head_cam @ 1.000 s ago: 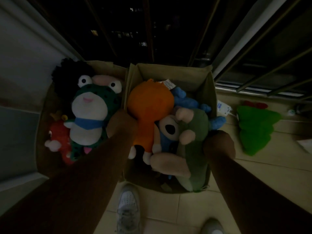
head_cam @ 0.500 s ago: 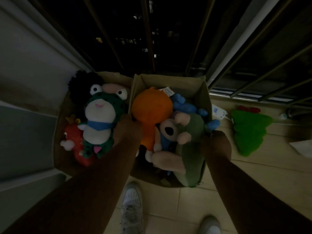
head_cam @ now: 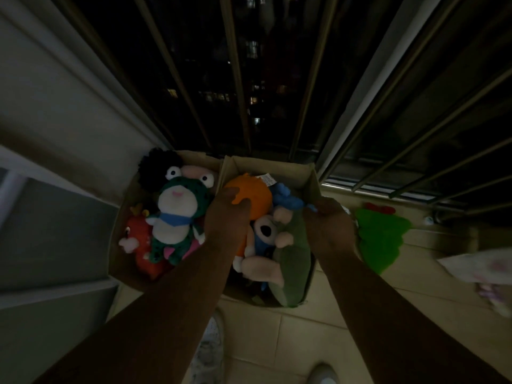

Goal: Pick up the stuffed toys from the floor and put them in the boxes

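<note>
Fingers (head_cam: 231, 195) of my left grip (head_cam: 227, 223) lie over the orange plush (head_cam: 259, 196) in the right box (head_cam: 293, 169); pressing or clasping, I cannot tell. My right grip (head_cam: 328, 228) sits at that box's right wall, fingers lost in the dark. I should press evenly so nothing spills. One green plush (head_cam: 379, 236) lies on the floor (head_cam: 346, 314).
</note>
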Action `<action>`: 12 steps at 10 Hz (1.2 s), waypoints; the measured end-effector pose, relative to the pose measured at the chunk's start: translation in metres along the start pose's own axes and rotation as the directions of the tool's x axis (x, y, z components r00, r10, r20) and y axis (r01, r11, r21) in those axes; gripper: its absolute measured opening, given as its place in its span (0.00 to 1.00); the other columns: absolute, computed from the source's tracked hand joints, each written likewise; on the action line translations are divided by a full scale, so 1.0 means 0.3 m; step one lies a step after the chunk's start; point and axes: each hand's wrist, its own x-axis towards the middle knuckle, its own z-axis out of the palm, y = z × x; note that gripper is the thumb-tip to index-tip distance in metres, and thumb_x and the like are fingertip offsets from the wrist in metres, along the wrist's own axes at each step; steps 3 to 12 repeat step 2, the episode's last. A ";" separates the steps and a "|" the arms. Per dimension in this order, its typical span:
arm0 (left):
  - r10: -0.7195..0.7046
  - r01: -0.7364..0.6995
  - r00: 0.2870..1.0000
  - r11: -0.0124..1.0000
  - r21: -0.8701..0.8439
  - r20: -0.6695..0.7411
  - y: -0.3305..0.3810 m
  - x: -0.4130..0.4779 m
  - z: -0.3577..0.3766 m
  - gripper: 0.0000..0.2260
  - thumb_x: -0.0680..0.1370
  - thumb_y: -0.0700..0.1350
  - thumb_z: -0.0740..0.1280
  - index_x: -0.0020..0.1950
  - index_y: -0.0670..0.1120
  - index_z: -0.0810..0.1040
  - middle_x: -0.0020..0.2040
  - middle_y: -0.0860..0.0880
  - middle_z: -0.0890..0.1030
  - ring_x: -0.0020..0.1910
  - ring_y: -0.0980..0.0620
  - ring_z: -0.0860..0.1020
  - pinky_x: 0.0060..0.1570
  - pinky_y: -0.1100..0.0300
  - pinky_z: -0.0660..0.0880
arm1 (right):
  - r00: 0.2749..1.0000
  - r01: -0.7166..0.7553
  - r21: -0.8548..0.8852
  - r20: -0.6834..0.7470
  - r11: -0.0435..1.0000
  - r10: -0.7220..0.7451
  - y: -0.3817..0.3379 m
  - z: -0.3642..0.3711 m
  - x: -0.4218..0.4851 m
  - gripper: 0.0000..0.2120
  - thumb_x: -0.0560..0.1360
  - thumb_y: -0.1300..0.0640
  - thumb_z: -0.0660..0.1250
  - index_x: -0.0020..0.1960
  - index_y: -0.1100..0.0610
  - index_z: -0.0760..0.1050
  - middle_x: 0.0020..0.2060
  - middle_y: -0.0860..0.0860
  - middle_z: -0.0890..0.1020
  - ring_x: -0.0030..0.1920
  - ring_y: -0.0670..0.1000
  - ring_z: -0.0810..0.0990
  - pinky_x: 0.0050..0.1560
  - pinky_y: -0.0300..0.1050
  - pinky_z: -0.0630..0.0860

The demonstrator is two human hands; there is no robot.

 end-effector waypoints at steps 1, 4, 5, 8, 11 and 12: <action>0.089 -0.090 0.996 0.996 -0.013 -0.015 0.031 -0.034 -0.011 0.12 0.79 0.40 0.63 0.63 0.46 0.74 0.63 0.47 0.75 0.54 0.54 0.75 0.49 0.76 0.65 | 0.996 0.081 0.065 0.025 0.995 -0.083 -0.067 -0.058 -0.020 0.18 0.73 0.53 0.69 0.62 0.53 0.76 0.56 0.52 0.81 0.56 0.53 0.79 0.59 0.49 0.75; 0.167 -0.168 0.986 0.985 -0.042 -0.029 0.097 -0.071 -0.023 0.07 0.76 0.46 0.65 0.45 0.59 0.74 0.51 0.55 0.77 0.48 0.54 0.75 0.54 0.58 0.71 | 0.994 0.088 0.113 0.059 0.990 -0.095 -0.118 -0.110 -0.041 0.17 0.72 0.51 0.71 0.59 0.51 0.77 0.53 0.50 0.82 0.53 0.51 0.80 0.57 0.54 0.77; 0.167 -0.168 0.986 0.985 -0.042 -0.029 0.097 -0.071 -0.023 0.07 0.76 0.46 0.65 0.45 0.59 0.74 0.51 0.55 0.77 0.48 0.54 0.75 0.54 0.58 0.71 | 0.994 0.088 0.113 0.059 0.990 -0.095 -0.118 -0.110 -0.041 0.17 0.72 0.51 0.71 0.59 0.51 0.77 0.53 0.50 0.82 0.53 0.51 0.80 0.57 0.54 0.77; 0.167 -0.168 0.986 0.985 -0.042 -0.029 0.097 -0.071 -0.023 0.07 0.76 0.46 0.65 0.45 0.59 0.74 0.51 0.55 0.77 0.48 0.54 0.75 0.54 0.58 0.71 | 0.994 0.088 0.113 0.059 0.990 -0.095 -0.118 -0.110 -0.041 0.17 0.72 0.51 0.71 0.59 0.51 0.77 0.53 0.50 0.82 0.53 0.51 0.80 0.57 0.54 0.77; 0.167 -0.168 0.986 0.985 -0.042 -0.029 0.097 -0.071 -0.023 0.07 0.76 0.46 0.65 0.45 0.59 0.74 0.51 0.55 0.77 0.48 0.54 0.75 0.54 0.58 0.71 | 0.994 0.088 0.113 0.059 0.990 -0.095 -0.118 -0.110 -0.041 0.17 0.72 0.51 0.71 0.59 0.51 0.77 0.53 0.50 0.82 0.53 0.51 0.80 0.57 0.54 0.77; 0.167 -0.168 0.986 0.985 -0.042 -0.029 0.097 -0.071 -0.023 0.07 0.76 0.46 0.65 0.45 0.59 0.74 0.51 0.55 0.77 0.48 0.54 0.75 0.54 0.58 0.71 | 0.994 0.088 0.113 0.059 0.990 -0.095 -0.118 -0.110 -0.041 0.17 0.72 0.51 0.71 0.59 0.51 0.77 0.53 0.50 0.82 0.53 0.51 0.80 0.57 0.54 0.77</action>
